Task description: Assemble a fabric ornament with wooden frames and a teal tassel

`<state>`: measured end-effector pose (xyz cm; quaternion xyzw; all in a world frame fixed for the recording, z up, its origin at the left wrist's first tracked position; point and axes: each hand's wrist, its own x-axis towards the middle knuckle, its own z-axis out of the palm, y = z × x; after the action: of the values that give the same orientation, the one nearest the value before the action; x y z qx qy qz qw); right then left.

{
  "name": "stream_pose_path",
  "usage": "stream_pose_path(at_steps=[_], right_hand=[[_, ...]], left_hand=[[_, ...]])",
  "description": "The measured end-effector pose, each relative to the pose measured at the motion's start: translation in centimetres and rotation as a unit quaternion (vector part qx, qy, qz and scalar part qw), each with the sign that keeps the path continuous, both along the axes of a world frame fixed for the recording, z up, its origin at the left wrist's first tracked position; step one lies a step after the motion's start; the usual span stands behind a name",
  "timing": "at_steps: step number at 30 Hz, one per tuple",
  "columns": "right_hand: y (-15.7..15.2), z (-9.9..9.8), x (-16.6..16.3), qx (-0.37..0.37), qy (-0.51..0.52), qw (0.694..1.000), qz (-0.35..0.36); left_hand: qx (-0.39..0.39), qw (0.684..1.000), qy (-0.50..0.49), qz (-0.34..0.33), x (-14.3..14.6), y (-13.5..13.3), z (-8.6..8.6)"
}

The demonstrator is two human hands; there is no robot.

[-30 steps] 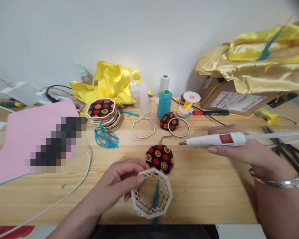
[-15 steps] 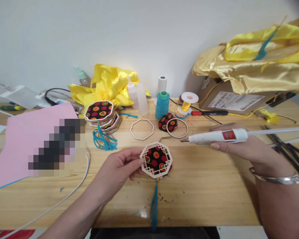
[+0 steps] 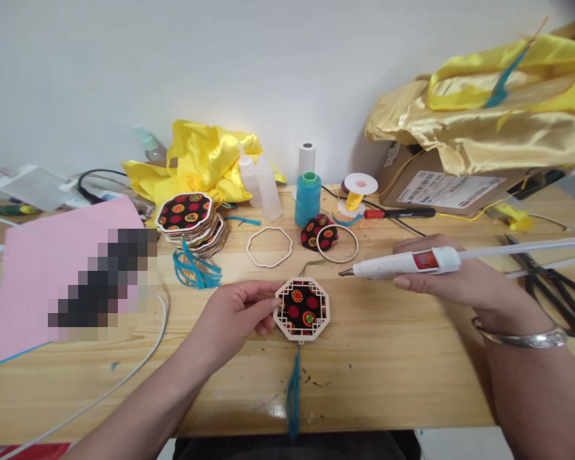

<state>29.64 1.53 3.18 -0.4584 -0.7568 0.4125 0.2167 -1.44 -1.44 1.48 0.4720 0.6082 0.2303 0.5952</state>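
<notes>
Between thumb and fingers, my left hand (image 3: 242,316) grips the left edge of an octagonal wooden pendant (image 3: 301,311). Dark flowered fabric shows through its lattice frame, and a blue tassel (image 3: 293,393) hangs from its lower edge. My right hand (image 3: 448,281) is closed around a white hot glue gun (image 3: 407,262), whose metal nozzle points left, above and right of the pendant. A clear glue stick (image 3: 522,246) runs out of the gun's back. Just behind the pendant lie a thin wavy wooden frame (image 3: 248,248) and a wooden ring (image 3: 357,246) overlapping a flowered fabric round (image 3: 311,237).
A stack of fabric-covered wooden pieces (image 3: 184,214) stands left, near yellow satin cloth (image 3: 191,150). Behind are plastic bottles (image 3: 269,188), a blue thread spool (image 3: 308,201) and a yellow thread spool (image 3: 353,199). Black scissors (image 3: 551,287) lie right, before a cardboard box (image 3: 397,182).
The octagonal pendant has turned slightly in my left hand; its frame and fabric now line up and its top loop shows. The glue gun remains in my right hand, and the whole view shifted slightly.
</notes>
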Motion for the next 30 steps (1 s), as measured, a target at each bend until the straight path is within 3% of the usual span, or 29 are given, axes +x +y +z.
stream_pose_path(at_steps=[25,27,30], right_hand=[[-0.16,0.09,-0.54,-0.017,0.018,1.000,0.007],[-0.20,0.16,-0.64,-0.013,0.016,1.000,0.000],[-0.16,0.12,-0.68,-0.001,0.007,1.000,0.002]], left_hand=[[0.015,0.998,0.057,-0.022,0.30,-0.17,-0.37],[0.063,0.991,0.108,-0.038,0.24,-0.35,-0.47],[0.216,0.952,0.209,-0.064,0.15,-0.76,-0.61]])
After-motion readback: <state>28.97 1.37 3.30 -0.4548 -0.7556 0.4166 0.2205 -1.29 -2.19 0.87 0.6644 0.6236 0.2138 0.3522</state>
